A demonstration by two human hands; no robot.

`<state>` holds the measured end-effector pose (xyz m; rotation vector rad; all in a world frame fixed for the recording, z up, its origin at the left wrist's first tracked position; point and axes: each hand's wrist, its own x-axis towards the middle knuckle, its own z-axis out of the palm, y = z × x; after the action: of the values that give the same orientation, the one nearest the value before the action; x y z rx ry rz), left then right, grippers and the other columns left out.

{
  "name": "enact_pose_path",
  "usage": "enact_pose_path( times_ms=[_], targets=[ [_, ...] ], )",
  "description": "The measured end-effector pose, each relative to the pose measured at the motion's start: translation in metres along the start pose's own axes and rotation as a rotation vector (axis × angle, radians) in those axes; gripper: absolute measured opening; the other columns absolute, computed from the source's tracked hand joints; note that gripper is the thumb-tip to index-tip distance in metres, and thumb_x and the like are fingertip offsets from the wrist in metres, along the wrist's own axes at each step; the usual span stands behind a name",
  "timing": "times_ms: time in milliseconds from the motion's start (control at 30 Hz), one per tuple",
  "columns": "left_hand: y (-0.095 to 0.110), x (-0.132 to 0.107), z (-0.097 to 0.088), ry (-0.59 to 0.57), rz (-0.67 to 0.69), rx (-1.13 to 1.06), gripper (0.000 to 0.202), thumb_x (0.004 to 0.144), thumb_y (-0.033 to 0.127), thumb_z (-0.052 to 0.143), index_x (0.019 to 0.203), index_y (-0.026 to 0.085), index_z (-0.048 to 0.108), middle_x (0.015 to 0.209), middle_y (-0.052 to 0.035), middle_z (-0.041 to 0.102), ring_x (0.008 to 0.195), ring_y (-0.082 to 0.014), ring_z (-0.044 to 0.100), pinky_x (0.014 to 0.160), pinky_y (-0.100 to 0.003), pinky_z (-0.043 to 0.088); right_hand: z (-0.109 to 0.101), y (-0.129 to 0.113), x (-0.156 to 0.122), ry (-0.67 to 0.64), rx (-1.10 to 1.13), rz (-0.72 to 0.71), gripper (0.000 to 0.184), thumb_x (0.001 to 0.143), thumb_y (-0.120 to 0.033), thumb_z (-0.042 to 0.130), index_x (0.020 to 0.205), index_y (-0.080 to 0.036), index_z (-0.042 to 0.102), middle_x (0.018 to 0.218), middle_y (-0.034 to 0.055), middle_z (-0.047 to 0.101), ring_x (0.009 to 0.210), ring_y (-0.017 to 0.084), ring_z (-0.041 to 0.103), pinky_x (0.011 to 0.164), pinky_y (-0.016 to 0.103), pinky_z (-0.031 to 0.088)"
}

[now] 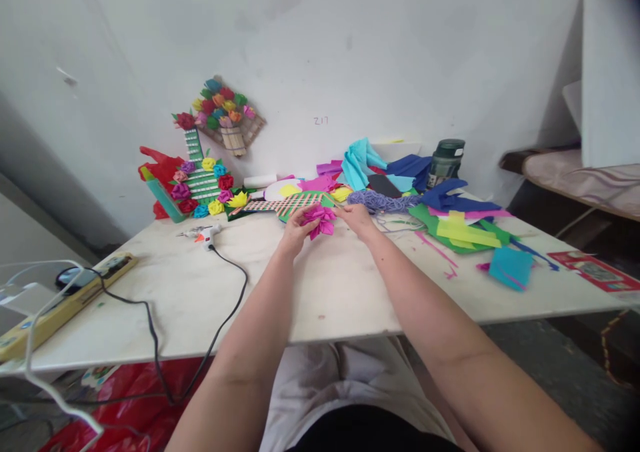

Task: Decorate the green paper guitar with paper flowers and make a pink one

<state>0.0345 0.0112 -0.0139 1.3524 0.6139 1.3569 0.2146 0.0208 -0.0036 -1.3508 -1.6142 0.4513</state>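
Observation:
A pink paper flower (320,220) is held between both hands above the white table (165,305), near its far middle. My left hand (296,229) pinches the flower's left side with curled fingers. My right hand (356,217) grips its right side, fingers closed. Just behind the flower lies a woven green and orange paper piece (283,205).
A glue gun (204,235) with a black cord lies left of the hands. Paper flower crafts (203,182) lean on the wall at back left. Coloured paper scraps (460,229), purple yarn (383,202) and a dark green jar (445,161) crowd the right. A yellow power strip (65,302) sits far left.

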Motion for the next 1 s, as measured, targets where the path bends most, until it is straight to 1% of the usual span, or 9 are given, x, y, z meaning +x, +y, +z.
enact_pose_path(
  times_ms=[100,200,267,400,533,700,767,833,1000],
  targets=[
    [-0.001,-0.001,0.004,-0.018,-0.023,0.004,0.055,0.057,0.024,0.080,0.109,0.021,0.063,0.100,-0.0061,0.068,0.085,-0.0155,0.062,0.073,-0.026,0.048,0.000,0.000,-0.001,0.031,0.039,0.063,0.041,0.067,-0.053,0.055,0.048,-0.017,0.051,0.043,-0.0048,0.028,0.047,0.008,0.028,0.047,0.025,0.017],
    [0.002,-0.004,0.008,-0.051,-0.048,0.015,0.057,0.057,0.024,0.080,0.111,0.021,0.062,0.100,-0.0058,0.067,0.084,-0.0153,0.062,0.072,-0.025,0.048,0.000,0.000,0.000,0.042,0.065,0.054,0.037,0.067,-0.048,0.055,0.047,-0.018,0.048,0.044,-0.0054,0.028,0.047,0.008,0.027,0.047,0.024,0.016],
    [0.005,-0.005,0.010,-0.067,-0.096,0.015,0.054,0.059,0.027,0.079,0.110,0.020,0.062,0.099,-0.0058,0.067,0.081,-0.0151,0.062,0.069,-0.025,0.048,-0.001,0.000,0.000,0.052,0.073,0.039,0.035,0.067,-0.046,0.054,0.047,-0.018,0.047,0.044,-0.0055,0.028,0.047,0.008,0.028,0.047,0.024,0.017],
    [0.006,-0.003,0.007,-0.042,-0.167,0.002,0.041,0.063,0.042,0.073,0.095,0.016,0.069,0.085,-0.0057,0.068,0.068,-0.0137,0.060,0.057,-0.023,0.045,-0.004,-0.001,0.001,0.032,0.070,-0.034,0.033,0.068,-0.043,0.050,0.047,-0.018,0.042,0.046,-0.0054,0.027,0.049,0.008,0.027,0.048,0.024,0.018],
    [0.002,0.001,0.001,0.000,-0.191,0.072,0.043,0.060,0.047,0.072,0.088,0.015,0.071,0.071,-0.0049,0.066,0.053,-0.0113,0.054,0.044,-0.021,0.035,-0.006,-0.002,0.000,-0.028,0.072,-0.122,0.032,0.068,-0.040,0.048,0.047,-0.019,0.036,0.048,-0.0053,0.025,0.050,0.008,0.026,0.049,0.024,0.018],
    [0.004,-0.001,0.001,0.009,-0.208,0.148,0.038,0.059,0.047,0.074,0.079,0.015,0.070,0.070,-0.0041,0.065,0.058,-0.0136,0.057,0.049,-0.023,0.041,-0.006,-0.004,-0.003,-0.114,0.092,-0.192,0.032,0.069,-0.041,0.047,0.049,-0.019,0.037,0.050,-0.0052,0.028,0.053,0.008,0.028,0.051,0.024,0.019],
    [0.005,-0.002,0.001,0.018,-0.191,0.165,0.037,0.059,0.045,0.075,0.083,0.017,0.069,0.071,-0.0027,0.065,0.058,-0.0127,0.057,0.049,-0.023,0.041,-0.007,-0.005,-0.004,-0.155,0.095,-0.196,0.031,0.069,-0.042,0.048,0.050,-0.018,0.039,0.051,-0.0052,0.030,0.054,0.008,0.029,0.052,0.024,0.020],
    [0.006,-0.003,0.001,0.011,-0.179,0.169,0.041,0.058,0.042,0.076,0.091,0.019,0.069,0.071,-0.0011,0.064,0.056,-0.0114,0.056,0.048,-0.022,0.039,-0.007,-0.006,-0.004,-0.191,0.085,-0.198,0.030,0.069,-0.041,0.048,0.051,-0.018,0.041,0.051,-0.0051,0.032,0.054,0.008,0.030,0.052,0.024,0.021],
    [0.008,-0.002,-0.002,-0.050,-0.205,0.146,0.052,0.059,0.036,0.077,0.107,0.020,0.065,0.068,0.0012,0.063,0.049,-0.0084,0.052,0.044,-0.020,0.036,-0.007,-0.007,-0.005,-0.237,0.088,-0.230,0.028,0.070,-0.038,0.048,0.053,-0.017,0.044,0.052,-0.0049,0.035,0.054,0.008,0.032,0.053,0.024,0.023]
  ],
)
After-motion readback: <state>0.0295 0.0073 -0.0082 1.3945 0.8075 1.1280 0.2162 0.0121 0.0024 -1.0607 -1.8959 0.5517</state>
